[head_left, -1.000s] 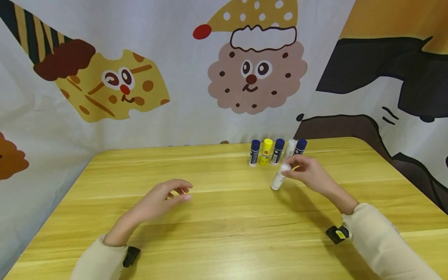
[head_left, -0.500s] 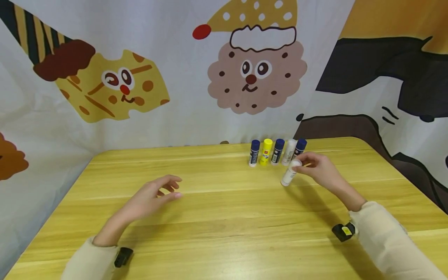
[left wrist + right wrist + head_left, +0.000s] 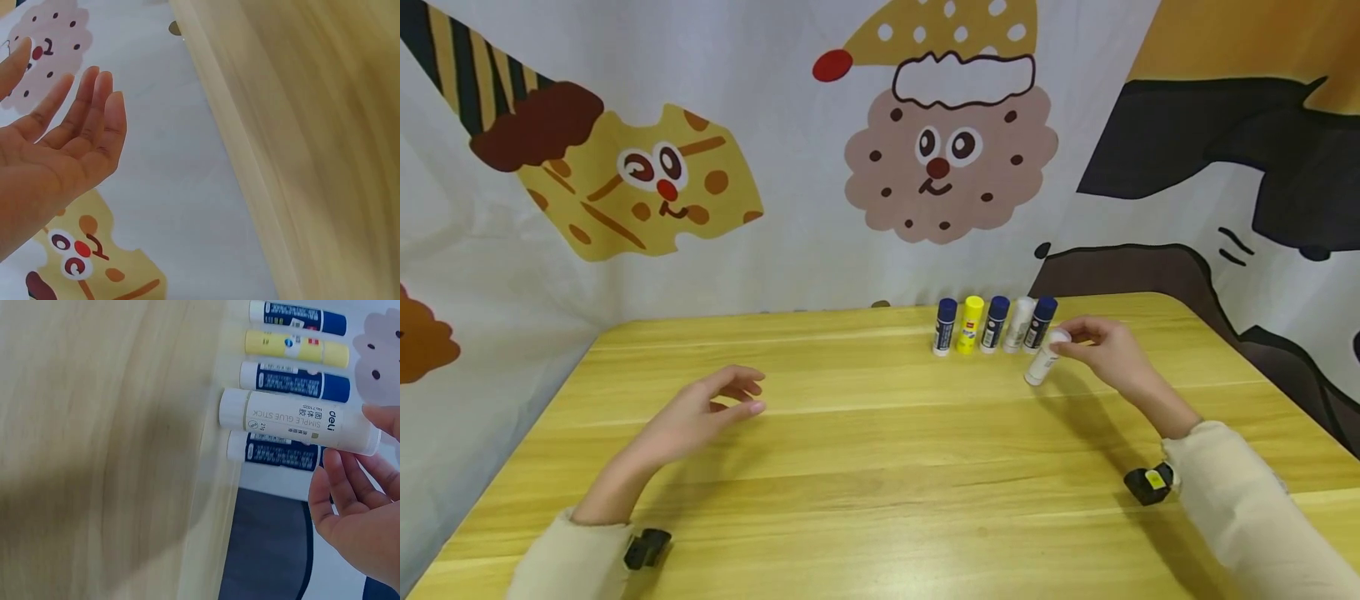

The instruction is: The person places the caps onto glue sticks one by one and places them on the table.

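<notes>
My right hand (image 3: 1112,352) pinches a white glue stick (image 3: 1042,365) by its cap end, thumb on one side and fingers on the other. The stick leans, its lower end close over the table (image 3: 850,467); "SIMPLE GLUE STICK" shows on its label in the right wrist view. Just behind it, a row of glue sticks stands upright: a blue-capped one (image 3: 944,327), a yellow one (image 3: 970,325), a second blue-capped one (image 3: 995,325), a white one (image 3: 1018,325) and another blue-capped one (image 3: 1040,323). Over the table's left side, my left hand (image 3: 692,417) holds nothing, fingers loosely bent.
A white curtain (image 3: 805,267) printed with cartoon figures hangs right behind the table's back edge. Black devices are strapped at the left wrist (image 3: 647,548) and the right wrist (image 3: 1148,483).
My right hand has carried the white glue stick right and slightly back, toward the right end of the row. My left hand has drifted left. The standing glue sticks have stayed put.
</notes>
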A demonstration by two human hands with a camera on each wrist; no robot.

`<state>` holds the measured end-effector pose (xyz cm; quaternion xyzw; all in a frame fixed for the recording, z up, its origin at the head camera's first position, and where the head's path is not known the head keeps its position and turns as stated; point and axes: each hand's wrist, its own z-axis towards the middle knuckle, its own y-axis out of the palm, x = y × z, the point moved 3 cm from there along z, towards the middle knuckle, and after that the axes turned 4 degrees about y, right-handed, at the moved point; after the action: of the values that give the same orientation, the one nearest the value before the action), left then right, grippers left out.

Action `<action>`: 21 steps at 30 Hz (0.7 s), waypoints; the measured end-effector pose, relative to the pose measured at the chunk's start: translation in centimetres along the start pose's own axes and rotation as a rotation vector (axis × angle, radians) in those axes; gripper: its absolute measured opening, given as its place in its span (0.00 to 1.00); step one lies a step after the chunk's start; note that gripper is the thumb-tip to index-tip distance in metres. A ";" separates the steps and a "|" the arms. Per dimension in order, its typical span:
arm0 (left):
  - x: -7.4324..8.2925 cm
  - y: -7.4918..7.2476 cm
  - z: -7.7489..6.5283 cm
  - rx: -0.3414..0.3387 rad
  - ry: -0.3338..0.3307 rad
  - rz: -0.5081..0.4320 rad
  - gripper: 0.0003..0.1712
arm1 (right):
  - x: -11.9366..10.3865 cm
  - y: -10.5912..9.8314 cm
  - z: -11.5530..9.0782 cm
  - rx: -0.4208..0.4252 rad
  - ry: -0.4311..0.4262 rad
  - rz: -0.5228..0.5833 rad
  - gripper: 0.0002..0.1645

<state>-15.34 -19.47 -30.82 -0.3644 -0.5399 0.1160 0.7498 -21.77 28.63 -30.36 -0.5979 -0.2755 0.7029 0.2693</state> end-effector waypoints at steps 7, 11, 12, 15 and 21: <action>-0.3 -0.8 -0.5 0.003 -0.016 0.006 0.23 | 1.1 -0.9 0.4 0.024 0.043 0.012 0.23; -0.4 -1.3 -0.8 0.008 -0.027 0.009 0.23 | 1.6 -1.3 0.6 0.033 0.059 0.014 0.24; -0.5 -1.4 -0.9 0.009 -0.034 0.014 0.23 | 1.7 -1.4 0.7 0.034 0.060 0.017 0.24; -0.7 -1.6 -1.0 0.016 -0.045 0.025 0.24 | 1.9 -1.7 0.9 0.042 0.065 0.020 0.24; -1.0 -2.0 -1.2 0.018 -0.055 0.025 0.25 | 2.4 -2.1 1.5 0.043 0.104 0.019 0.25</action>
<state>-15.05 -21.98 -30.33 -0.3612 -0.5546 0.1400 0.7364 -23.52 31.65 -30.33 -0.6302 -0.2401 0.6792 0.2894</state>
